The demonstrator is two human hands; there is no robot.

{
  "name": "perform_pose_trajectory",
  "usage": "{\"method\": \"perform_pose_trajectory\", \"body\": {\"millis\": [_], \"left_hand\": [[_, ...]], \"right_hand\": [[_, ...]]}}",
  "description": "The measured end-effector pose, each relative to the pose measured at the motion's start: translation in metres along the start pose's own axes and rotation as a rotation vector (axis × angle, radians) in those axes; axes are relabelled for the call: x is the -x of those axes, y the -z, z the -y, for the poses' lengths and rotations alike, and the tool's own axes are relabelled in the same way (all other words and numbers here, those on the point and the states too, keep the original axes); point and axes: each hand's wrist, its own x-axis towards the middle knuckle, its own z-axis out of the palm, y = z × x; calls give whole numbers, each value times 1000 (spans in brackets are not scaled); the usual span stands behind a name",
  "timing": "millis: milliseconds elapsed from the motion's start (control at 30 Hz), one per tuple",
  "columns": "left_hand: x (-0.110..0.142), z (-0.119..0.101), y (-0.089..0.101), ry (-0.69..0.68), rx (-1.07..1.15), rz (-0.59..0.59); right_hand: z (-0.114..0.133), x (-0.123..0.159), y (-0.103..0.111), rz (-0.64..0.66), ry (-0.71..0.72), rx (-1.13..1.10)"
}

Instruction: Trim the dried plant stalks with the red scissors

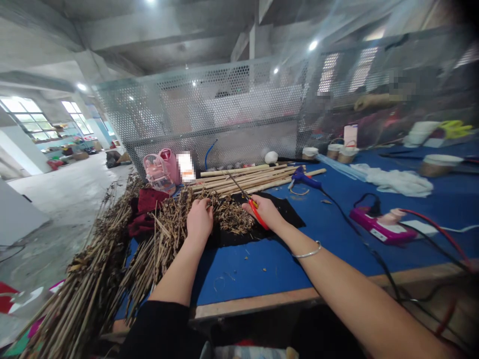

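Observation:
A pair of scissors with red handles [257,215] is held in my right hand [267,213], its blades slanting up and left over the dried plant bits. My left hand [199,219] is closed, its fingers curled in among dried brown plant stems [174,214]; the fingertips are partly hidden. Between my hands lies a heap of crumbled dried leaves and seed heads [235,217] on a black cloth [292,212]. Behind it are several pale peeled sticks [258,177], lying side by side.
Long dried stalks [101,269] overhang the blue table [232,279] at left. A pink bag [160,169] stands at the back. To the right lie a blue glue gun [305,178], a purple power strip [381,227] with cables, and white cloth [398,179]. Perforated metal panels [217,109] rise behind.

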Motion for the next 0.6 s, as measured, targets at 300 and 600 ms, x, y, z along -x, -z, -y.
{"method": "perform_pose_trajectory", "body": {"millis": [300,600], "left_hand": [[9,-10,-9,-33,-62,212],[6,-5,-1,-39,-99,80]], "right_hand": [[-1,0,-2,-61,-44,-13],[2,0,-2,-106,-69,-32]]}}
